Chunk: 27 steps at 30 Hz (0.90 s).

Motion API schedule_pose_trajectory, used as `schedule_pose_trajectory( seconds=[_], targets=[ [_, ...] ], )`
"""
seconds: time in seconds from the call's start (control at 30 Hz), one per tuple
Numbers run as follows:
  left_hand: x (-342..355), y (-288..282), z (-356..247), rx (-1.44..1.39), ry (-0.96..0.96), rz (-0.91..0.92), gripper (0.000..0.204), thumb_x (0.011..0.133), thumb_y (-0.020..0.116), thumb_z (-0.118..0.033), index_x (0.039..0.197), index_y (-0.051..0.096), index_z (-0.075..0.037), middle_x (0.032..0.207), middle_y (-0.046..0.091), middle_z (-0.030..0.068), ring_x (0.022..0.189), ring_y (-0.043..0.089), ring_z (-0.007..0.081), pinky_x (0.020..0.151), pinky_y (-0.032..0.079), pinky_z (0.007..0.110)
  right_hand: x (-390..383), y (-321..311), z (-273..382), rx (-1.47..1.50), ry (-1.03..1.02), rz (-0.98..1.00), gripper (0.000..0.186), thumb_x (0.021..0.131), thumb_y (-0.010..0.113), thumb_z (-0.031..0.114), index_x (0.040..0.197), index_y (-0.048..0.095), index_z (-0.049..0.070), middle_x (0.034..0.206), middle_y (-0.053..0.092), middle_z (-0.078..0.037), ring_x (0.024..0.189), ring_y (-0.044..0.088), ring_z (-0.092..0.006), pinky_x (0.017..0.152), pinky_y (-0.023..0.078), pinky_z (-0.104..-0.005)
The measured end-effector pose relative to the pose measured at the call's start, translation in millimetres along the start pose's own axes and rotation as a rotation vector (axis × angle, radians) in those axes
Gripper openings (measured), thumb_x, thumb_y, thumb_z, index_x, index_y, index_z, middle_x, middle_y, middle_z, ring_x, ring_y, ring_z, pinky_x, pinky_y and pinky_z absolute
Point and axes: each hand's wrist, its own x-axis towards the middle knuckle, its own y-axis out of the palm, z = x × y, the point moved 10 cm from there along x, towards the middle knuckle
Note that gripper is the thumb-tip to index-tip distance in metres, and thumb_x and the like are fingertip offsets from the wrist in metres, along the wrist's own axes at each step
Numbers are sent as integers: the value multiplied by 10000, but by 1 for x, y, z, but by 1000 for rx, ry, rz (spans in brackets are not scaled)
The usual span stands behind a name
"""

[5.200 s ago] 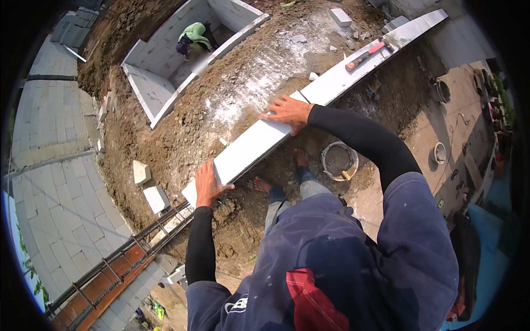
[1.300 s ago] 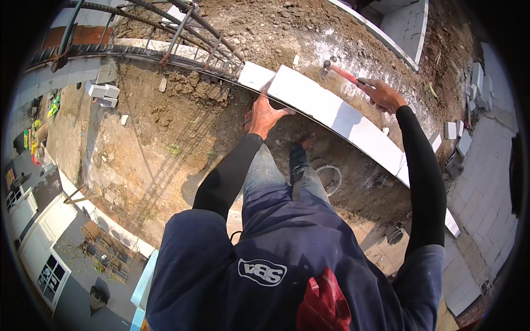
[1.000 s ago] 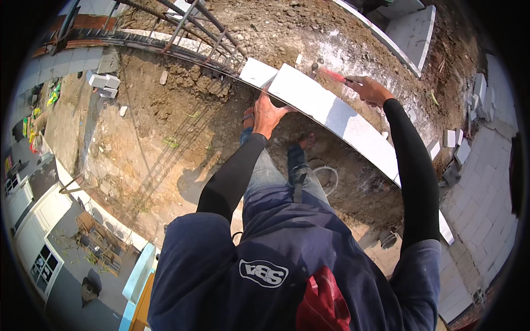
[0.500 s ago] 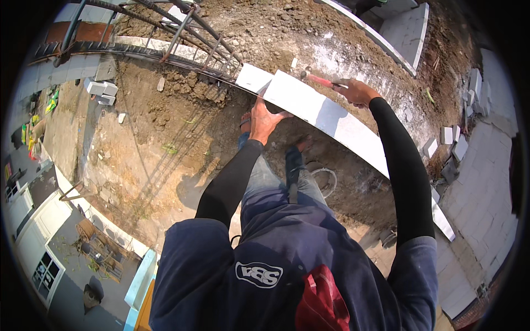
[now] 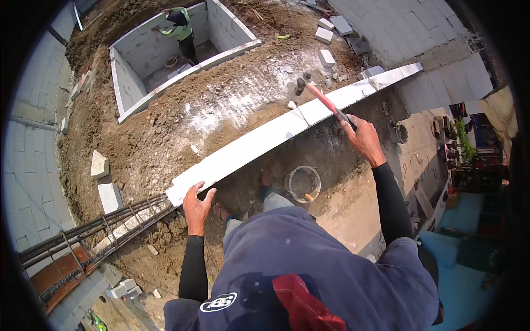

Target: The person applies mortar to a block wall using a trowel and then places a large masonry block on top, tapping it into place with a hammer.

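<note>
A long, low wall of white blocks [image 5: 243, 150] runs slantwise in front of me, from lower left to upper right. My left hand [image 5: 196, 209] is at the wall's left end, fingers spread and reaching to the near edge of the end block. In my right hand [image 5: 364, 139] is a hammer [image 5: 324, 99] with a red handle and dark head, gripped by the lower handle. The hammer's head is over the far side of the wall; whether it touches anything I cannot tell. A visible joint [image 5: 303, 116] divides the blocks below the hammer.
A round bucket [image 5: 318, 177] stands on the ground by my feet. Rebar cage [image 5: 105, 226] extends from the wall's left end. Beyond lies a block-walled pit [image 5: 193, 68] with another person [image 5: 179, 27] inside. Loose white blocks [image 5: 110, 197] lie about on the soil.
My view has swung round to the right, bringing the pit and person into sight. The hammer stays in my right hand; my left hand remains by the wall's left end.
</note>
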Motion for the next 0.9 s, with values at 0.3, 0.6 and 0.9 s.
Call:
schedule_pose_trajectory(
  seconds=[0.3,0.6,0.9],
  targets=[
    [93,37,46,609,77,255,797,766,650,-765,1114,711,-50,988,711,230,995,670,389,912,466,539,-111,23,12,217,-7,-457,365,995,590,265,1321,520,115,1026,699,-174,837,669,-439,683,518,-508],
    [102,36,61,575,108,217,788,763,642,-778,962,731,-21,816,708,234,814,692,408,723,518,511,-121,183,27,119,94,-48,329,1005,551,260,1273,489,82,783,672,-220,701,647,-466,579,484,-562],
    [104,57,49,569,93,249,794,746,667,-776,991,729,-23,837,710,241,843,693,423,722,524,523,-152,237,60,114,-95,175,327,1010,553,257,1240,473,39,754,657,-206,660,636,-457,552,477,-554]
  ],
)
